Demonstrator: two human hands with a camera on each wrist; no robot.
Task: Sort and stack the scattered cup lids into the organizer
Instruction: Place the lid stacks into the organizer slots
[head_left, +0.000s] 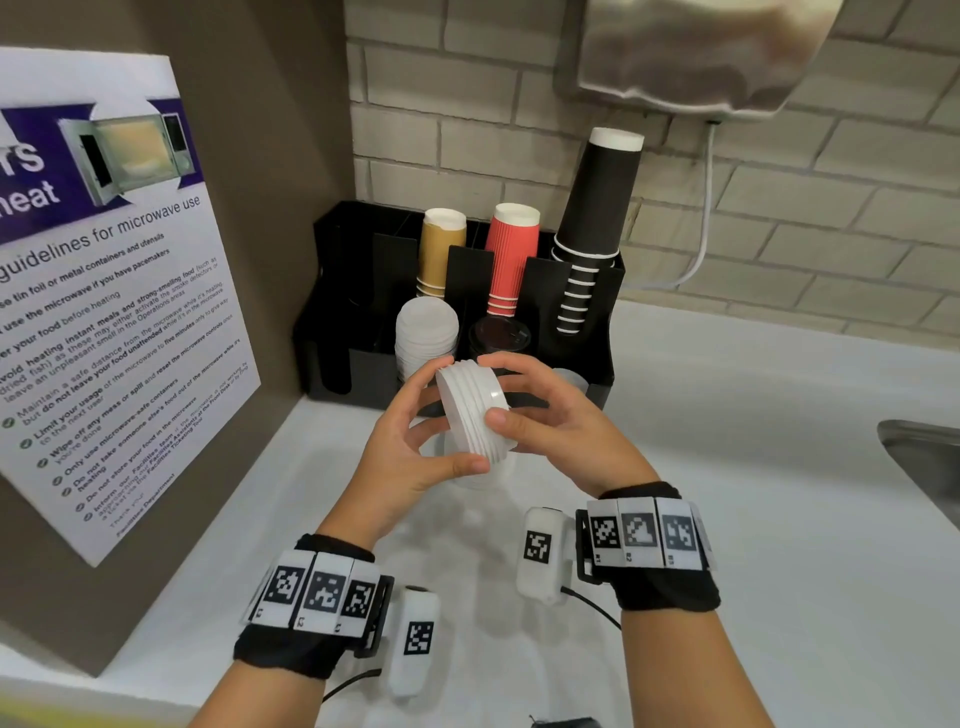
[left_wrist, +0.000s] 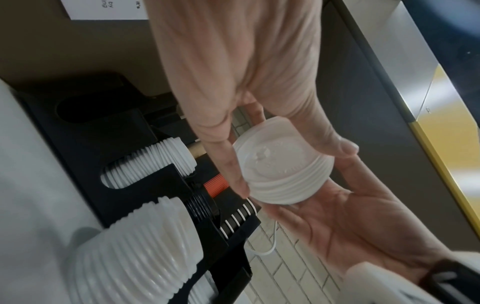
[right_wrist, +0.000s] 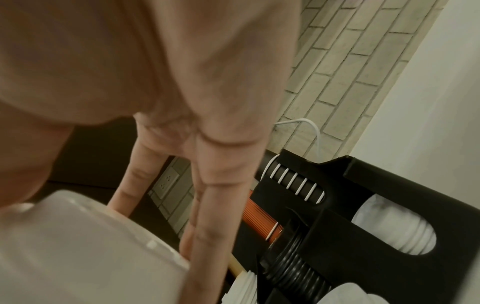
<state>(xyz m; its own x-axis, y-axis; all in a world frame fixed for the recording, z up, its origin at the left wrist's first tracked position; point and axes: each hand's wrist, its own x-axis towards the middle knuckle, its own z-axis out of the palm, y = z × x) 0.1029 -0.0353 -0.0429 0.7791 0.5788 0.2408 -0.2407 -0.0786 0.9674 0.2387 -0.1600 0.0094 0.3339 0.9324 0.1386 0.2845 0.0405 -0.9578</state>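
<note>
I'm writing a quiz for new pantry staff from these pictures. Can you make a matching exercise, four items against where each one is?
Things:
1. small stack of white lids
2. black cups
3. red cups
4. tall stack of white lids

Places:
A. middle rear slot of the organizer
B. front slot, before the tan cups
C. between the left hand and right hand
D. rightmost rear slot

Pairs: 1-C, 2-D, 3-A, 4-B

Matt white plastic lids (head_left: 475, 413)
</note>
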